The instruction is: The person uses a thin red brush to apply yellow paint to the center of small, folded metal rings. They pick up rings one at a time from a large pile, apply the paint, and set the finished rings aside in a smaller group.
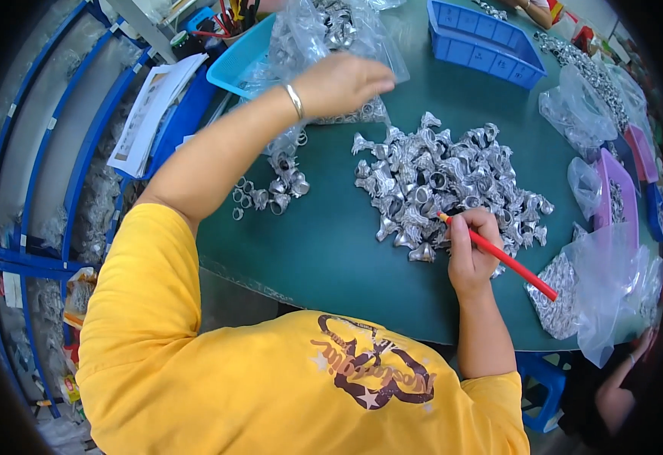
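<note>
A slim red pencil (515,265) is gripped in my right hand (474,246), its pale tip against the near edge of a large pile of silver metal rings (437,171). My left hand (346,85), with a silver bangle at the wrist, reaches over the far left of the table. Its fingers are stretched out and slightly smeared, and nothing shows in them. Beneath and beyond it lies a clear plastic bag (377,49) with more rings. A smaller cluster of loose rings (280,196) sits below my left forearm, left of the big pile.
The green table (308,258) bears a light blue tray (229,72) at far left and a blue bin (490,57) at the back. On the right are a pink tray (621,186) and bagged metal parts (559,292). Blue shelving (32,163) stands left; other people sit around the table.
</note>
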Motion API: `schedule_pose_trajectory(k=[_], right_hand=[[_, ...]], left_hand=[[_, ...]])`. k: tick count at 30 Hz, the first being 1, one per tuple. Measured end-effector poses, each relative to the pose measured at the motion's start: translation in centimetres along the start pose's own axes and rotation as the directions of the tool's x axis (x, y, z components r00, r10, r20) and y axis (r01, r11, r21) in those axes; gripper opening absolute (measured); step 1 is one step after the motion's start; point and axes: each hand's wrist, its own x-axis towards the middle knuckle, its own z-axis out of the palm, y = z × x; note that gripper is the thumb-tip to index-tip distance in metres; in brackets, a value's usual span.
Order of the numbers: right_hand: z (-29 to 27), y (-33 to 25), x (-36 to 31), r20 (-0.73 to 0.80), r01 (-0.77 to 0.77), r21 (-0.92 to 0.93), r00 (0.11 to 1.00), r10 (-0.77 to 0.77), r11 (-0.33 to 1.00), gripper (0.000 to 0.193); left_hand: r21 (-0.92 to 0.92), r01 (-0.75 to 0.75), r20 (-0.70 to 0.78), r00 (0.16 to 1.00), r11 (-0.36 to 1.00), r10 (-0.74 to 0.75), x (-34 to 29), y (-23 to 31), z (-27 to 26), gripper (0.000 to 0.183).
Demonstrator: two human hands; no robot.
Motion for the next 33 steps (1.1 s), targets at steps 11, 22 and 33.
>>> schedule_pose_trajectory(k=[11, 22, 33], right_hand=[[-0.1, -0.4, 0.1, -0.010, 0.009, 0.022, 1.000, -0.009, 1.000, 0.007], [-0.1, -0.9, 0.4, -0.020, 0.064, 0.021, 0.998, -0.063, 0.998, 0.005], [0.1, -1.2, 0.3, -0.011, 0.070, 0.091, 0.998, -0.070, 0.993, 0.003]], left_hand=[[-0.132, 0.530, -0.294, 0.786, 0.837, -0.544, -6.2, 3.4, 9.3, 0.029], [-0.885, 0.120, -0.158, 0.833, 0.451, -0.531, -7.6, 10.5, 8.5, 0.014], [-0.996, -0.054, -0.077, 0.915, 0.070, -0.397, -9.6, 14.3, 11.2, 0.037]])
